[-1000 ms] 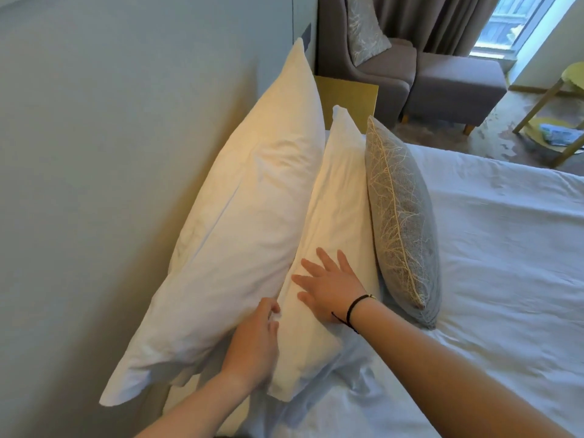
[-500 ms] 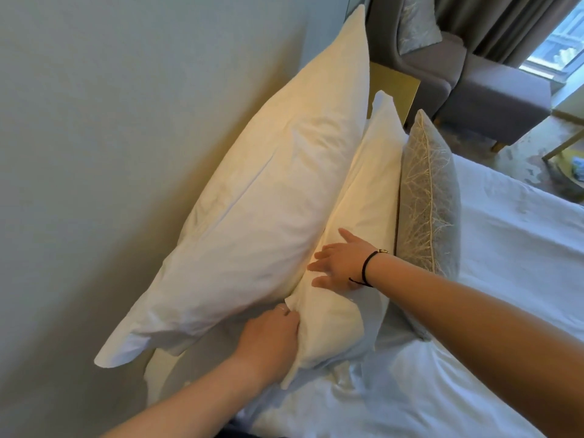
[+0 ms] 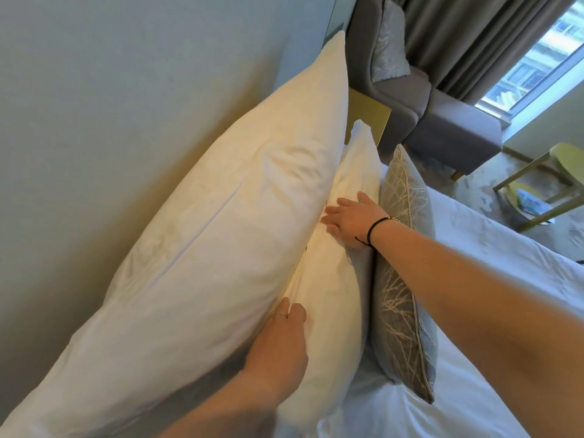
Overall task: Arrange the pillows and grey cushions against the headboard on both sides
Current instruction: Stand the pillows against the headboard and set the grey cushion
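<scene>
Propped against the headboard (image 3: 94, 121) — big white pillow (image 3: 221, 235), smaller white pillow (image 3: 335, 279) in front, left hand (image 3: 281, 339) gripping its lower edge, right hand (image 3: 350, 222) pressed flat and spread on top — grey cushion (image 3: 401, 279) upright beside, armchair (image 3: 417, 99) beyond.

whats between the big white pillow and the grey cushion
A smaller white pillow stands between them in the head view, with both hands, left and right, on it.

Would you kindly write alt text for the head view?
Both hands press a smaller white pillow between a large white pillow on the headboard and a grey cushion: left hand low, right hand higher.
</scene>
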The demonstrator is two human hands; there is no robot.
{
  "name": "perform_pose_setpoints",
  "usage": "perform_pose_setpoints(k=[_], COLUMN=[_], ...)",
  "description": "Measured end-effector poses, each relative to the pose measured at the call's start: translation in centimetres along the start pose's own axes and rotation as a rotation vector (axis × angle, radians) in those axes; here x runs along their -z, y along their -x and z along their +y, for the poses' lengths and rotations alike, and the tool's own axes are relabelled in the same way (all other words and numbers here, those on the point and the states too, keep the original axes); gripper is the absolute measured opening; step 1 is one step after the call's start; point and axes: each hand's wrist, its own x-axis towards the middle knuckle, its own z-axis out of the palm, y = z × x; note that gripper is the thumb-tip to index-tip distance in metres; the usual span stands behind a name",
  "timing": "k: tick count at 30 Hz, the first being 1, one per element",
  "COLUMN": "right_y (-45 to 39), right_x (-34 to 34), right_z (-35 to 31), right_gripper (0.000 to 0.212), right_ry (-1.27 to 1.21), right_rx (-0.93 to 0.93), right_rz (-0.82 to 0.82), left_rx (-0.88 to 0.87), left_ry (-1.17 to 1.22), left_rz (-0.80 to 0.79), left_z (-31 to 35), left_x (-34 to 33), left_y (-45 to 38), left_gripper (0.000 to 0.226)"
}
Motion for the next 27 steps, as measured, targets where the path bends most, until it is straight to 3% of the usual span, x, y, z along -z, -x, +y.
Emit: perform_pose_setpoints(k=[11, 15, 18, 22, 24, 27], right_y=[-5.1, -6.3, -6.8, -6.9, -6.8, -6.3], right_x=[1.3, 1.6, 1.4, 0.2, -0.6, -1.4], right_z=[6.2, 6.4, 6.3, 6.3, 6.2, 5.3], right_gripper=[0.039, 0.039, 0.04, 0.039, 0.041, 0.052], right_ry=[-0.079, -0.033, 0.02, 0.074, -0.012, -0.185], right_rx=[-0.182, -0.239, -0.252, -0.219, -0.164, -0.116], right_rz=[0.117, 0.048, 0.018, 0.065, 0.073, 0.017], left_rx=[0.067, -0.003, -0.054, -0.124, -0.097, -0.034], left_ry=[0.03, -0.078, -0.153, -0.337, -0.397, -0.465], left_rz=[0.03, 0.072, 0.121, 0.258, 0.28, 0.235], left_z=[-0.4, 0.1, 0.6, 0.9, 0.8, -0.2], left_x=[-0.8, -0.7, -0.3, -0.3, -0.2, -0.7], left_y=[-3.4, -3.0, -2.3, -1.3, -0.9, 0.0], left_gripper=[0.026, 0.024, 0.02, 0.034, 0.044, 0.039])
